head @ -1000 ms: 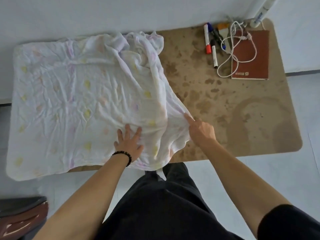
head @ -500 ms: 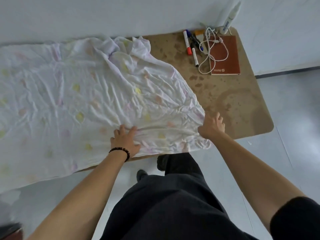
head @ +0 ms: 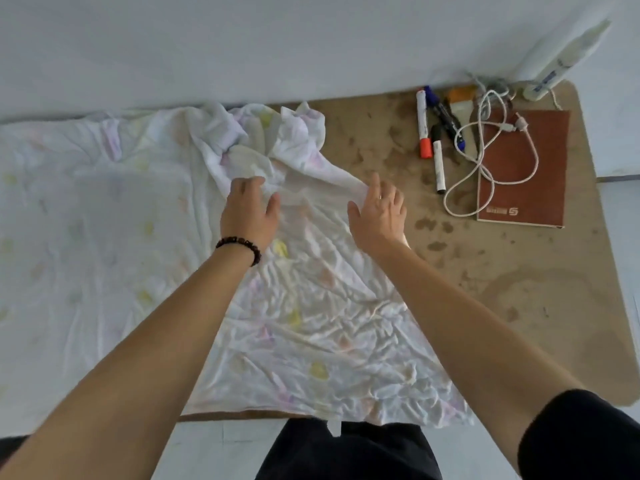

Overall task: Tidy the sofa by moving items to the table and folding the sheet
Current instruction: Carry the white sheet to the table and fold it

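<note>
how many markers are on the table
3, side by side at the table's far right: a red-capped marker, a black-capped white marker, and a dark blue marker partly under the white cable. More may be hidden.
</note>
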Motion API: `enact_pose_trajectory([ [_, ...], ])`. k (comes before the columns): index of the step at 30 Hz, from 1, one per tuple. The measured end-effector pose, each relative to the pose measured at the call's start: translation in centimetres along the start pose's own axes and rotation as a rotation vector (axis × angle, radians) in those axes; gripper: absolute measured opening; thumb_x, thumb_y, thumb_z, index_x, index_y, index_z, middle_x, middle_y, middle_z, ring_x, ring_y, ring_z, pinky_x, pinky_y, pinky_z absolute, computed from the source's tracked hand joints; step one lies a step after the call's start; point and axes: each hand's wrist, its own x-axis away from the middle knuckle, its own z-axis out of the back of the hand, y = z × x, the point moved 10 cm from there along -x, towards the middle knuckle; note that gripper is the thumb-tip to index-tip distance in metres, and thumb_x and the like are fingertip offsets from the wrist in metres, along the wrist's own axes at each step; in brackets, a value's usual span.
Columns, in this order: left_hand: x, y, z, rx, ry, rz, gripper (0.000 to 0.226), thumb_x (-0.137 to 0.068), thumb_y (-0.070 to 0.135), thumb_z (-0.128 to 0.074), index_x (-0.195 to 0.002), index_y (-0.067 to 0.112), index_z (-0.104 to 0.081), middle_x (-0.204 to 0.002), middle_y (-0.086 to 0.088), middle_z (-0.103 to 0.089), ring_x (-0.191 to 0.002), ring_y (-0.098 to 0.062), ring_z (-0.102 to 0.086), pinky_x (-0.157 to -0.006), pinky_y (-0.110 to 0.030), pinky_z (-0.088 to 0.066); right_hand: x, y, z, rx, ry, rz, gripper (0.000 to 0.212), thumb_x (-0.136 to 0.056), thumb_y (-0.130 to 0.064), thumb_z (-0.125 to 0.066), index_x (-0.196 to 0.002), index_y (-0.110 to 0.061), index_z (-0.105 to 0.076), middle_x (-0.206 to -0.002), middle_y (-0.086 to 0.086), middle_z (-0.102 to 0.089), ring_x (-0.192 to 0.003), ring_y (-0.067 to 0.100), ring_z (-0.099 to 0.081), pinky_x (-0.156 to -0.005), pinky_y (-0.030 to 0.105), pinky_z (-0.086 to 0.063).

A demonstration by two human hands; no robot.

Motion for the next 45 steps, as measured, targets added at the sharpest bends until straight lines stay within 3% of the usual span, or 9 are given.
enact_pose_trajectory([
  [4, -8.0, 3.4, -2.7, 0.009, -0.063, 0.181, 0.065, -0.089, 0.057, -0.052, -0.137, 0.014, -0.041, -0.131, -0.008, -0.05, -0.109, -0.029, -0.059, -0.077, -0.035, -0.045, -1.2, 0.5, -0.5, -0.111, -0.093, 0.111, 0.032, -0.09, -0.021, -0.055, -0.121, -0.015, -0.055, -0.091, 0.003, -0.067, -0.087, 0.029, -0.062, -0.082, 0.035, -0.044],
  [10, -12.7, 11.5, -5.8, 0.075, -0.037, 0.092, 0.027, -0.099, 0.029, -0.039, -0.112, 0.015, -0.058, -0.101, -0.005, -0.065, -0.097, -0.028, -0.061, -0.077, -0.033, -0.047, -0.5, 7.4, 4.4, -0.396, 0.098, 0.012, 0.03, -0.085, -0.008, -0.06, -0.111, -0.02, -0.07, -0.066, -0.011, -0.054, -0.061, 0.01, -0.051, -0.055, 0.021, -0.04],
  [14, -12.0, 22.9, -3.3, 0.504, 0.173, -0.295, 0.015, -0.1, 0.024, -0.042, -0.092, 0.015, -0.051, -0.075, 0.004, -0.056, -0.068, -0.018, -0.059, -0.063, -0.035, -0.05, 0.3, 12.5, 7.3, -0.535, 0.302, -0.181, 0.02, -0.084, -0.021, -0.07, -0.103, -0.018, -0.065, -0.075, -0.007, -0.053, -0.07, 0.014, -0.05, -0.062, 0.019, -0.036],
  [18, -11.4, 25.3, -6.3, 0.612, -0.13, -0.333, 0.036, -0.097, 0.026, -0.052, -0.13, 0.014, -0.046, -0.106, 0.002, -0.064, -0.097, -0.011, -0.063, -0.081, -0.03, -0.057, -0.2, 13.9, 6.2, -0.469, 0.254, -0.25, 0.033, -0.086, -0.032, -0.07, -0.114, -0.016, -0.061, -0.095, -0.002, -0.059, -0.081, 0.014, -0.049, -0.073, 0.023, -0.033],
  [21, -10.0, 20.5, -7.4, 0.493, -0.173, -0.263, 0.053, -0.094, 0.022, -0.057, -0.142, 0.014, -0.037, -0.116, 0.0, -0.062, -0.105, -0.01, -0.061, -0.087, -0.022, -0.053, -0.1, 13.6, 4.1, -0.393, 0.178, -0.218, 0.036, -0.088, -0.036, -0.065, -0.12, -0.02, -0.059, -0.109, 0.0, -0.06, -0.09, 0.02, -0.055, -0.074, 0.027, -0.035],
  [25, -7.1, 11.6, -6.1, 0.074, 0.093, -0.25, 0.048, -0.093, 0.033, -0.051, -0.136, 0.011, -0.047, -0.134, -0.013, -0.051, -0.128, -0.028, -0.045, -0.105, -0.045, -0.039, 0.4, 13.4, 3.2, -0.297, 0.204, -0.224, 0.031, -0.091, -0.048, -0.059, -0.114, -0.026, -0.061, -0.108, -0.003, -0.059, -0.087, 0.025, -0.06, -0.068, 0.029, -0.035],
  [32, -5.4, 4.5, -12.8, -0.355, -0.233, -0.044, 0.074, -0.089, 0.073, -0.019, -0.151, 0.041, 0.003, -0.16, -0.016, 0.017, -0.146, -0.038, 0.019, -0.112, -0.067, 0.007, 0.9, 12.5, 3.1, -0.241, 0.333, -0.149, 0.03, -0.087, -0.052, -0.061, -0.105, -0.028, -0.064, -0.1, -0.01, -0.068, -0.086, 0.019, -0.065, -0.067, 0.027, -0.037],
  [40, -6.4, 6.7, -12.5, -0.39, -0.013, -0.119, 0.074, -0.09, 0.071, -0.018, -0.153, 0.036, -0.012, -0.162, -0.016, -0.004, -0.148, -0.038, -0.001, -0.115, -0.062, -0.002, 1.1, 12.6, 3.2, -0.261, 0.436, -0.095, 0.039, -0.089, -0.054, -0.054, -0.112, -0.023, -0.062, -0.103, -0.01, -0.064, -0.086, 0.012, -0.062, -0.066, 0.023, -0.035],
  [45, -6.1, 6.6, -10.7, -0.326, 0.175, -0.069, 0.06, -0.089, 0.057, -0.04, -0.138, 0.023, -0.045, -0.145, -0.014, -0.039, -0.136, -0.034, -0.033, -0.111, -0.05, -0.023, 0.6, 9.5, 5.3, -0.434, 0.591, 0.165, 0.041, -0.094, -0.036, -0.06, -0.123, -0.008, -0.055, -0.12, 0.015, -0.047, -0.089, 0.018, -0.059, -0.064, 0.017, -0.042],
])
